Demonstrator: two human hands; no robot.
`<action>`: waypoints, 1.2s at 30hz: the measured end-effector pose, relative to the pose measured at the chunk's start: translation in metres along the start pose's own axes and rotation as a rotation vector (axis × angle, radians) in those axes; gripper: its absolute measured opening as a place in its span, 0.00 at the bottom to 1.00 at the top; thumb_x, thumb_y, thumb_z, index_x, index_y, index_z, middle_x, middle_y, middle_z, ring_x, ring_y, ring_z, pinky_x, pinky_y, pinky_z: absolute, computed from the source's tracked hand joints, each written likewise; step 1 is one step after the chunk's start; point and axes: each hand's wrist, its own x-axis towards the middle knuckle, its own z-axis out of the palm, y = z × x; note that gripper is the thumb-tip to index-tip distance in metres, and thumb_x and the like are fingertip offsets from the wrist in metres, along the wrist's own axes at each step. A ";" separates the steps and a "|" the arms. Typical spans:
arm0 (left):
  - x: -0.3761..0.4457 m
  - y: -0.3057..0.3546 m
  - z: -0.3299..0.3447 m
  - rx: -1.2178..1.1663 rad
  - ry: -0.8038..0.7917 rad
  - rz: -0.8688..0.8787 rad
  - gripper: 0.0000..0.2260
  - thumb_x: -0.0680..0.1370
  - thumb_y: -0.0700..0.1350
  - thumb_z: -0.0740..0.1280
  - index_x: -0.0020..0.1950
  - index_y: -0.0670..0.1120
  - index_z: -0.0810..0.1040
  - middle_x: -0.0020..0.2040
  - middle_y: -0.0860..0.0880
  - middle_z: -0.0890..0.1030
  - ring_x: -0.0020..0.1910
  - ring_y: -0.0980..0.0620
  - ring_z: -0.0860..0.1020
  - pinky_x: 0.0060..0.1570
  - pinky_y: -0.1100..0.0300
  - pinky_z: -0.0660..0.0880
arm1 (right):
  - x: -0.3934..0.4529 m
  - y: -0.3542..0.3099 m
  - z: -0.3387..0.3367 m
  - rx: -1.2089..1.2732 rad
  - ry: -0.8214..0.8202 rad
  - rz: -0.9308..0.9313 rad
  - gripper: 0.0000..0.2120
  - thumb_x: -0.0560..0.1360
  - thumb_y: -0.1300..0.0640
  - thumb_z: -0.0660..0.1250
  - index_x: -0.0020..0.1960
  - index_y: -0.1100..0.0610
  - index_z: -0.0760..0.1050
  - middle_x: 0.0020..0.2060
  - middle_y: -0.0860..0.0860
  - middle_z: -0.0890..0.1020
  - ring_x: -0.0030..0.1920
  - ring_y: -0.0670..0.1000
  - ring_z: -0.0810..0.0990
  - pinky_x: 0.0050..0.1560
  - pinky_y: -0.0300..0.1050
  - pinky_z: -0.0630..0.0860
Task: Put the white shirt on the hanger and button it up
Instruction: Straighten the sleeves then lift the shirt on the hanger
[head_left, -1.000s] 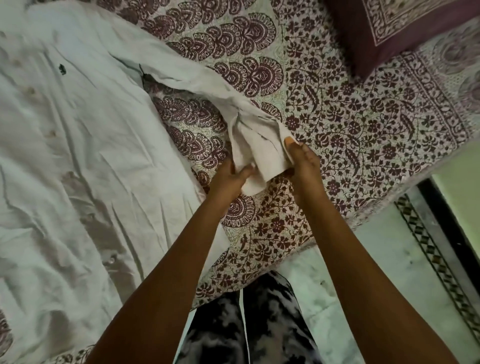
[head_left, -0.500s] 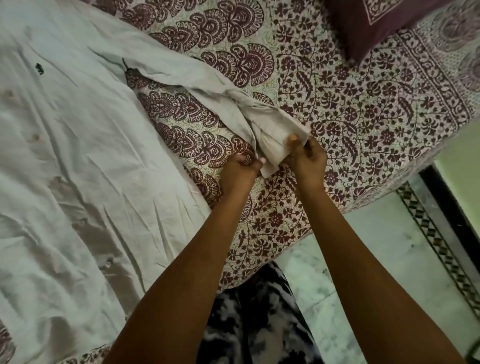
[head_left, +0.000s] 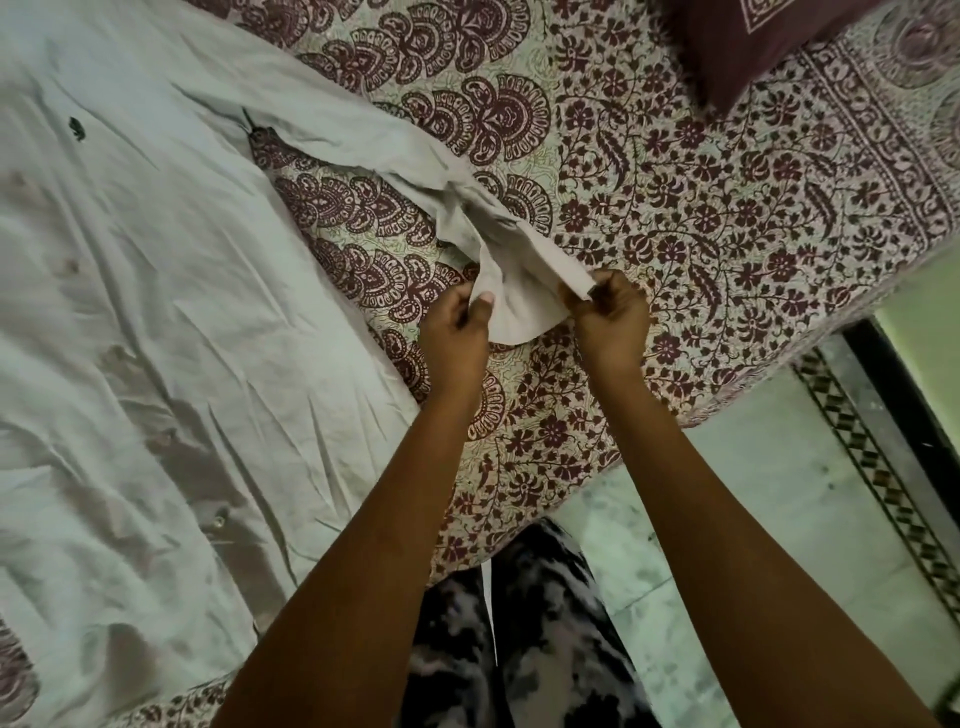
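White shirt (head_left: 156, 322) sleeve cuff between 2 pinching hands, left hand (head_left: 457, 332) and right hand (head_left: 613, 322), fingers curled around its edges.

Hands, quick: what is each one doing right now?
Left hand: pinching the cuff of the shirt.
Right hand: gripping the cuff's other edge.

Both bare arms reach forward; left hand (head_left: 457, 332) and right hand (head_left: 613, 322) pinch with curled fingers, near together.

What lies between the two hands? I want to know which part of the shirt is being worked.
In the head view, the sleeve cuff spans from left hand to right hand.
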 end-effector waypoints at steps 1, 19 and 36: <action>-0.002 0.003 -0.002 -0.041 -0.005 -0.011 0.04 0.76 0.39 0.66 0.50 0.43 0.78 0.45 0.47 0.81 0.42 0.55 0.77 0.44 0.62 0.73 | -0.001 0.002 0.002 -0.008 0.005 0.001 0.10 0.70 0.68 0.69 0.41 0.54 0.72 0.49 0.56 0.80 0.52 0.55 0.79 0.55 0.54 0.79; -0.001 0.014 -0.009 0.014 -0.264 -0.049 0.09 0.75 0.33 0.65 0.55 0.39 0.78 0.44 0.50 0.81 0.35 0.64 0.78 0.32 0.71 0.75 | -0.023 0.002 0.001 0.190 -0.221 0.187 0.13 0.71 0.69 0.67 0.55 0.70 0.72 0.41 0.55 0.79 0.39 0.49 0.77 0.34 0.35 0.77; 0.008 0.030 -0.007 0.436 -0.331 0.106 0.06 0.73 0.34 0.68 0.49 0.39 0.81 0.42 0.43 0.82 0.38 0.47 0.82 0.42 0.54 0.81 | -0.027 0.013 0.017 -0.152 -0.109 -0.171 0.08 0.74 0.68 0.62 0.52 0.62 0.74 0.42 0.51 0.79 0.42 0.47 0.77 0.45 0.40 0.75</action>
